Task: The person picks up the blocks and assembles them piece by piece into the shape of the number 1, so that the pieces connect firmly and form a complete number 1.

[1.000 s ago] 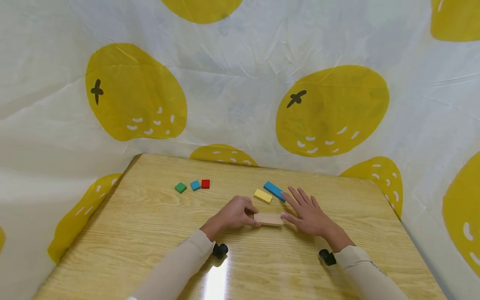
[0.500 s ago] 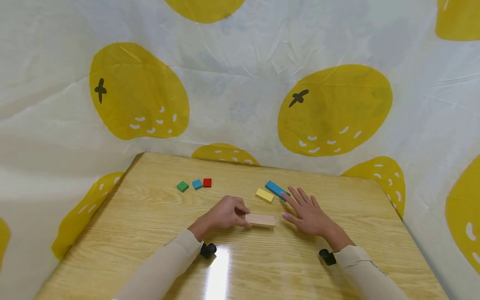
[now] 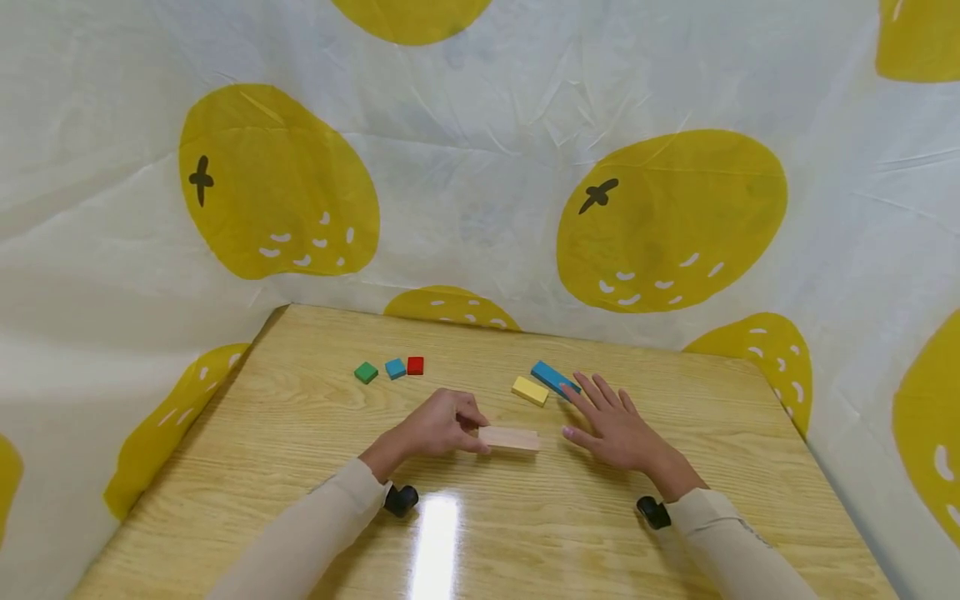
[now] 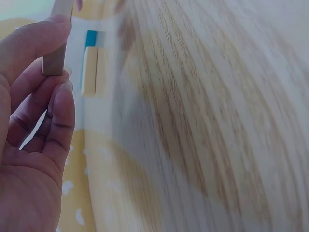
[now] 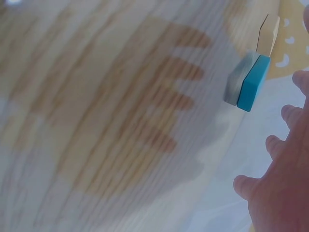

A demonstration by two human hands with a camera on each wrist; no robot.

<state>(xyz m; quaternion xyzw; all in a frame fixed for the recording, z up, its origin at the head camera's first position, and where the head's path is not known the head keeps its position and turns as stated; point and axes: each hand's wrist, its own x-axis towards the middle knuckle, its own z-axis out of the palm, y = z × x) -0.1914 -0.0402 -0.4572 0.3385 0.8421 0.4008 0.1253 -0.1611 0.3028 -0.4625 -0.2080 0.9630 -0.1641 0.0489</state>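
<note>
My left hand (image 3: 438,423) pinches one end of a plain wooden block (image 3: 510,438) between thumb and fingers; in the left wrist view the block (image 4: 56,53) appears raised above the table. To its right, my right hand (image 3: 618,429) hovers with fingers spread and holds nothing. A long blue block (image 3: 553,377) lies just beyond the right fingertips, one end partly covered by them in the head view. Beside it lies a shorter yellow block (image 3: 530,391). The right wrist view shows the blue block (image 5: 254,83) apart from the right hand (image 5: 285,179).
Farther left on the wooden table (image 3: 300,467) sit a green block (image 3: 366,372), a small blue block (image 3: 395,368) and a red block (image 3: 416,366). A white cloth (image 3: 465,192) with yellow fruit prints hangs behind the table and along its sides.
My left hand has moved left with the wooden block, widening the gap to the right hand. The right hand has stayed almost in place.
</note>
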